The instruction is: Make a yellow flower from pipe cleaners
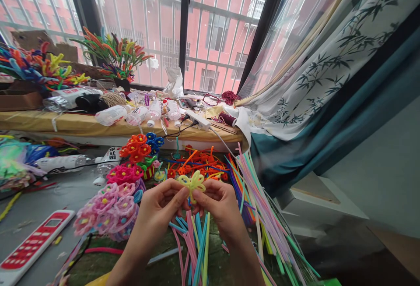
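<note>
A yellow pipe-cleaner flower (196, 181) with looped petals is held up in the middle of the head view. My left hand (166, 198) pinches it from the left, thumb and fingers closed on its edge. From the other side my right hand (216, 200) grips it, thumb near its centre. Below both hands lie loose pink, blue and yellow pipe cleaners (193, 251). Bunches of finished pink flowers (108, 209) and orange flowers (135, 148) stand to the left of my left hand. Fingertips behind the yellow flower are partly hidden.
Long pastel pipe cleaners (262, 189) lie in a bundle at the right. Orange pipe-cleaner pieces (203, 163) are heaped behind my hands. A red-and-white calculator-like device (36, 246) lies at left. Plastic bottles (113, 115) and a power strip (198, 120) rest on the window ledge.
</note>
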A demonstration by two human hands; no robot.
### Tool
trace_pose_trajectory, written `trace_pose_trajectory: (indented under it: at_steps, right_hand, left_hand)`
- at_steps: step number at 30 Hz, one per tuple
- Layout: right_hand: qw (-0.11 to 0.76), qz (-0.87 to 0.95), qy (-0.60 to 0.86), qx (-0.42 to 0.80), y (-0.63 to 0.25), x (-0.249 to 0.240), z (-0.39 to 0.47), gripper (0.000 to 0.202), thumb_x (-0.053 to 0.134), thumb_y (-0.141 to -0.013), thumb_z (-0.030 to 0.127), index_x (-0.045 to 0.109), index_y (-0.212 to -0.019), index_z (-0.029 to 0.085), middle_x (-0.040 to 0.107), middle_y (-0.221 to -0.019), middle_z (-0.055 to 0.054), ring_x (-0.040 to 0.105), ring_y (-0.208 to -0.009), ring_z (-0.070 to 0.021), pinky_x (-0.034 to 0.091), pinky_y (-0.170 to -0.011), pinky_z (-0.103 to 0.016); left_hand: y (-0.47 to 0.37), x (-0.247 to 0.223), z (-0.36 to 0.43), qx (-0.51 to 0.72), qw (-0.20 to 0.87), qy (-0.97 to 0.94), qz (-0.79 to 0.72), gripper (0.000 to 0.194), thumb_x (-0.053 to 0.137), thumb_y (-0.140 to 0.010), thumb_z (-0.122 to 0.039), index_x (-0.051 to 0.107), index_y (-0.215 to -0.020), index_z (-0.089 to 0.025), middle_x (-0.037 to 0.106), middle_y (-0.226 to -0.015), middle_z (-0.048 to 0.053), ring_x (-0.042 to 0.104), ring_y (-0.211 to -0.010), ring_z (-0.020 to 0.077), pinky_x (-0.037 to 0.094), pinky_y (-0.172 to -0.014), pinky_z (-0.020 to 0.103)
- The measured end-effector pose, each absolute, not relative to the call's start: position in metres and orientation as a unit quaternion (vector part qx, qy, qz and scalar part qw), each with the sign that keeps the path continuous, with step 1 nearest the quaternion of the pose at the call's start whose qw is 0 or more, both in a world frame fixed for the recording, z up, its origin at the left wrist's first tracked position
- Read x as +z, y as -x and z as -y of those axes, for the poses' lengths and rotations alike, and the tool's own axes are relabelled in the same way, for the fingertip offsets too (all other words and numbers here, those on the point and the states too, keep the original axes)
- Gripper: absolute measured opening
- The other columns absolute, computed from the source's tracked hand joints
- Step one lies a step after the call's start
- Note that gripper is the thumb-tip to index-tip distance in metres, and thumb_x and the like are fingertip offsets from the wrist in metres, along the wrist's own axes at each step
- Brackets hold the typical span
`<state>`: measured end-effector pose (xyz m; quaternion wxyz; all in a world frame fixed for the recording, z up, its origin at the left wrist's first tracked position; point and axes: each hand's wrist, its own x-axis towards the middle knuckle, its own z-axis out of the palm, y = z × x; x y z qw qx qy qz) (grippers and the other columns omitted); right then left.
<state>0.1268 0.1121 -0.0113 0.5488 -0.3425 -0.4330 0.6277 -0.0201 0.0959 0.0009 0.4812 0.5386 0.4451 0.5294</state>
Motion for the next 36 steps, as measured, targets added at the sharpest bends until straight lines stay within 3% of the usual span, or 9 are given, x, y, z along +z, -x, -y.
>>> trace_pose_trajectory:
  at_steps: [5,8,12,17,21,29,36]
  right_hand:
    - [0.52,0.474,0.339,0.625,-0.136,-0.011,-0.113,0.035,0.088,-0.064,0.042,0.068,-0.066,0.014,0.065,-0.052,0.001,0.057,-0.041,-0.0093,0.045,-0.04,-0.019]
    - [0.491,0.499,0.343,0.627,-0.143,-0.011,-0.113,0.035,0.087,-0.064,0.041,0.065,-0.062,0.014,0.063,-0.052,0.003,0.056,-0.041,-0.0083,0.045,-0.042,-0.018]
    - [0.474,0.509,0.344,0.631,-0.147,-0.013,-0.113,0.034,0.087,-0.064,0.04,0.066,-0.066,0.015,0.064,-0.055,0.003,0.058,-0.045,-0.0092,0.047,-0.045,-0.019]
    - [0.488,0.493,0.345,0.632,-0.145,-0.012,-0.114,0.034,0.089,-0.063,0.041,0.072,-0.073,0.014,0.069,-0.059,0.0,0.063,-0.048,-0.0127,0.05,-0.046,-0.021]
    - [0.479,0.497,0.345,0.636,-0.14,-0.009,-0.114,0.035,0.089,-0.063,0.044,0.073,-0.066,0.013,0.067,-0.053,0.0,0.06,-0.045,-0.0118,0.05,-0.045,-0.021]
    - [0.526,0.436,0.307,0.662,-0.129,-0.015,-0.113,0.038,0.088,-0.065,0.047,0.07,-0.063,0.013,0.065,-0.051,0.0,0.057,-0.041,-0.0097,0.042,-0.04,-0.019]
    - [0.556,0.392,0.25,0.689,-0.116,-0.018,-0.115,0.04,0.086,-0.066,0.05,0.067,-0.068,0.015,0.063,-0.053,0.001,0.051,-0.04,-0.0067,0.034,-0.038,-0.016]
  left_hand:
    - [0.03,0.004,-0.102,0.503,0.415,-0.596,-0.469,0.038,0.069,-0.08,-0.05,0.067,-0.062,-0.017,0.055,-0.053,-0.002,0.045,-0.049,0.0104,0.035,-0.045,0.019]
    - [0.033,0.006,-0.103,0.51,0.399,-0.59,-0.482,0.034,0.071,-0.077,-0.05,0.072,-0.069,-0.018,0.06,-0.058,-0.001,0.051,-0.053,0.012,0.039,-0.049,0.019]
    - [0.034,0.003,-0.103,0.496,0.443,-0.578,-0.474,0.027,0.076,-0.075,-0.044,0.074,-0.077,-0.017,0.068,-0.067,0.001,0.059,-0.064,0.0145,0.044,-0.058,0.019]
    - [0.032,-0.001,-0.101,0.498,0.5,-0.534,-0.465,0.027,0.079,-0.074,-0.043,0.073,-0.074,-0.017,0.066,-0.057,0.0,0.056,-0.053,0.0119,0.038,-0.05,0.019]
    - [0.024,0.002,-0.096,0.542,0.494,-0.497,-0.464,0.025,0.079,-0.074,-0.04,0.071,-0.069,-0.017,0.064,-0.057,-0.002,0.053,-0.051,0.0101,0.037,-0.049,0.019]
    - [0.004,-0.008,-0.094,0.643,0.467,-0.442,-0.416,0.03,0.081,-0.075,-0.039,0.064,-0.064,-0.017,0.057,-0.056,-0.006,0.05,-0.053,0.0077,0.041,-0.051,0.016]
    - [-0.014,-0.009,-0.089,0.684,0.569,-0.324,-0.32,0.035,0.086,-0.069,-0.041,0.06,-0.066,-0.018,0.058,-0.053,-0.007,0.054,-0.048,0.0084,0.045,-0.049,0.019]
